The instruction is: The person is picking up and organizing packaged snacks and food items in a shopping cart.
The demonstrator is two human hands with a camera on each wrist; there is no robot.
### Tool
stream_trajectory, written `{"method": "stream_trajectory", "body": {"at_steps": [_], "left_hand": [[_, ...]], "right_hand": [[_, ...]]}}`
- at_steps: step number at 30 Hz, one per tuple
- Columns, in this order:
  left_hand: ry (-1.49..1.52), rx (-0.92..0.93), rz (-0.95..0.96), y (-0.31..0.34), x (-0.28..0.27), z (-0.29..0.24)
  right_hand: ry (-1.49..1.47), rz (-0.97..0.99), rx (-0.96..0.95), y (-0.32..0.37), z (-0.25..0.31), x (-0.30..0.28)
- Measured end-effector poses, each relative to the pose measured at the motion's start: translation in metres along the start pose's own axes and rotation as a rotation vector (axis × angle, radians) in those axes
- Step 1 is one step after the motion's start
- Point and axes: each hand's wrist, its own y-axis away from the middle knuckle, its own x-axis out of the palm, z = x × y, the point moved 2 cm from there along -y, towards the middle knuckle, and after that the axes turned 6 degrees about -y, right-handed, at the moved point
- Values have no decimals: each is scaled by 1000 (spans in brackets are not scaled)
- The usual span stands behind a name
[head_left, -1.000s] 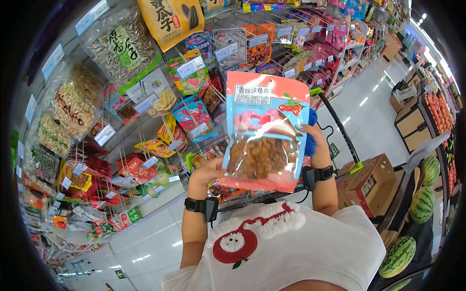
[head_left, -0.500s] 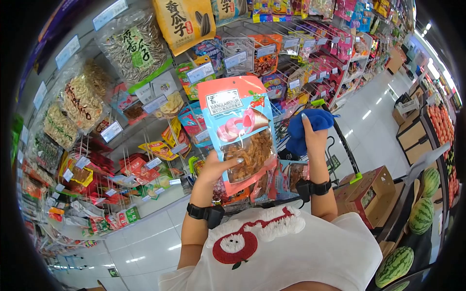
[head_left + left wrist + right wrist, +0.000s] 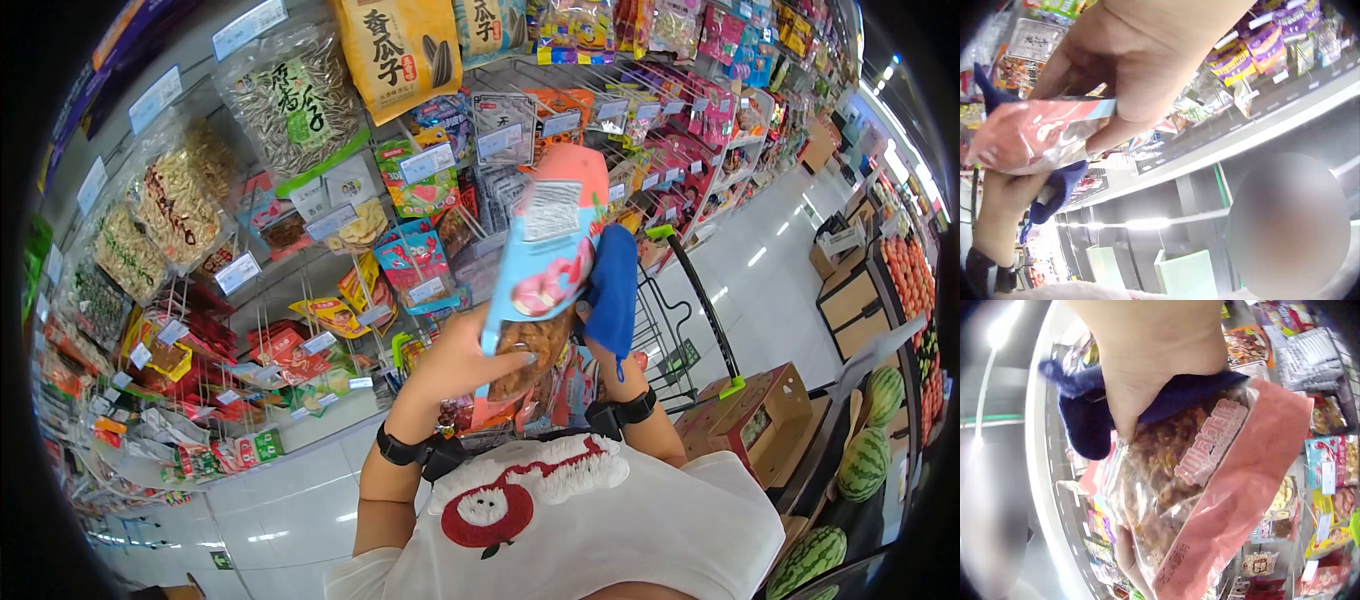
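Observation:
A pink-and-blue snack pouch (image 3: 548, 250) with a clear window over brown dried pieces is tilted in front of the person's chest. My left hand (image 3: 455, 360) grips its lower left side, thumb lying across the window. At the other side, my right hand (image 3: 605, 368) holds a bunched blue cloth (image 3: 610, 295) against the pouch. In the right wrist view, the right thumb (image 3: 1124, 422) points down at the pouch's edge, beside the cloth (image 3: 1085, 428); the rest of the right fingers are hidden. Left fingers (image 3: 1127, 556) show along the pouch's opposite edge.
Racks of hanging snack bags (image 3: 405, 50) with price tags fill the left and front. Close below the hands hang more pouches. A cart with a black-and-green handle (image 3: 700, 310) stands to the right, near a cardboard box (image 3: 750, 420) and watermelons (image 3: 860, 455).
The right hand, apart from the pouch half a second ago, has come back with the blue cloth to its right side. The pouch has turned edge-on and tilted; the left hand still grips it.

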Motion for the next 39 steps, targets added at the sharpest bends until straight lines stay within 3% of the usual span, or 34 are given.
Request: {"method": "stream_trajectory", "body": {"at_steps": [3,4,5,7,10,11,13,15,16,20,27,30,33,34,37,39], "left_hand": [[-299,57,101,-3,-7,-30],[-367,-214,250,-7,-18,-50],[-300,-159,202,-9,-31,-50],[-99,222,-310,-7,-47,-59],[461,644,-355,13,-51,-126],[619,709,-302,20,-45,-135],[846,781,-113,33,-37,-150],[980,791,151,46,-32,-157],[1008,791,227,46,-32,-159],[1068,789,323,42,-30,-163],[993,659,247,25,-31,-139],[847,450,73,5,-30,-102],[661,162,-95,-14,-23,-50],[609,73,-138,-16,-20,-29],[498,-114,-233,-17,-5,37],[490,-190,-259,-16,0,56]], "right_hand": [[-742,-230,538,26,-44,-18],[-906,-298,729,32,-51,-23],[-923,-273,710,32,-48,-21],[-965,-228,665,30,-39,-15],[-997,-260,726,32,-46,-23],[-980,-278,744,33,-46,-25],[-600,-98,553,30,-34,-27],[-853,-262,664,34,-55,-33],[-885,-249,703,35,-56,-34],[-966,-234,731,35,-58,-32],[-924,-209,700,32,-68,-34],[-931,-316,698,12,-30,-18],[-852,-362,773,7,-52,-40],[-786,-350,635,-11,-16,-18],[-417,-388,283,-33,2,-3],[-214,-476,278,-32,8,6]]}}
